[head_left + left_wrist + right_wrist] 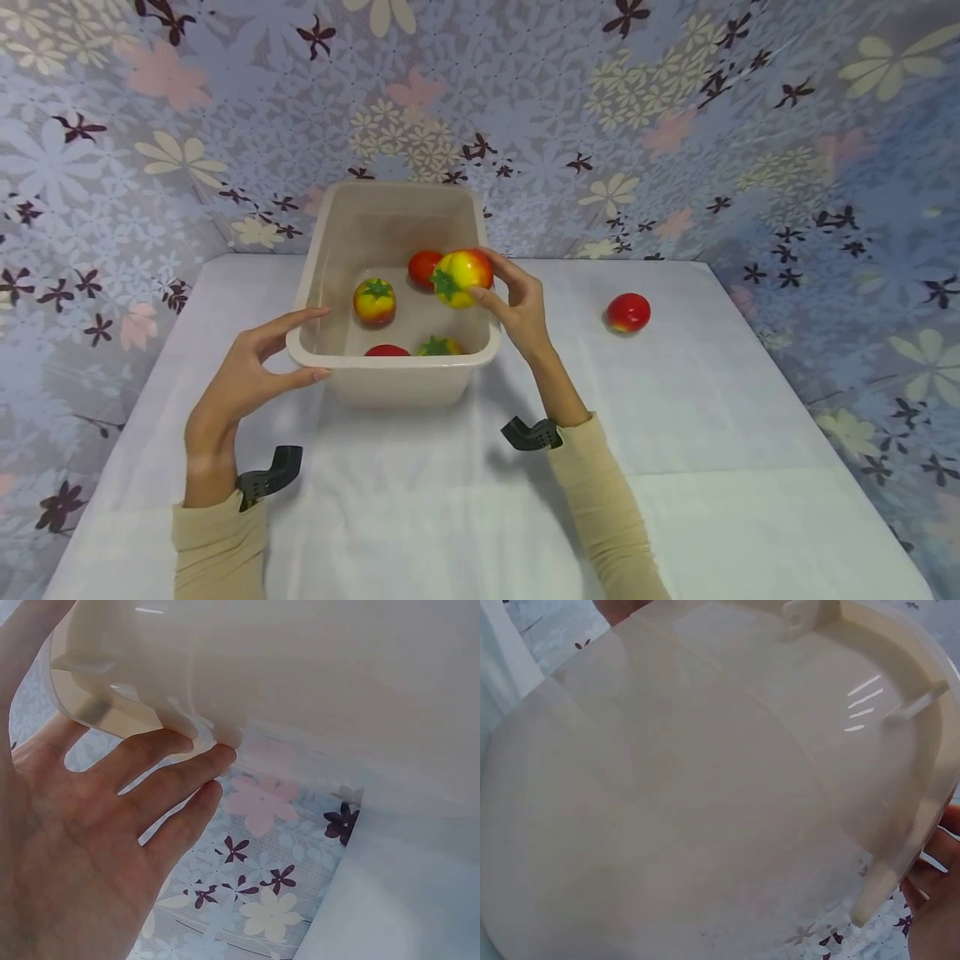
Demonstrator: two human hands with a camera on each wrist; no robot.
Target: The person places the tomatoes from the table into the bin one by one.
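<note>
A beige plastic bin [397, 362] stands on the white-covered table. My left hand [243, 371] holds its near left corner, index finger over the side rim and thumb at the front rim. In the left wrist view the other fingers [184, 776] lie spread along the outer wall. My right hand [525, 312] grips a yellow-and-red toy tomato [467, 271] with a green leafy top, over the bin's right side. Inside the bin are a red-and-yellow tomato [374, 302], a red one [424, 268], and two more partly hidden behind the front rim.
Another red tomato [628, 312] lies on the table [712, 392] to the right of the bin. Flower-patterned cloth [525, 100] rises behind the table and hangs along both sides.
</note>
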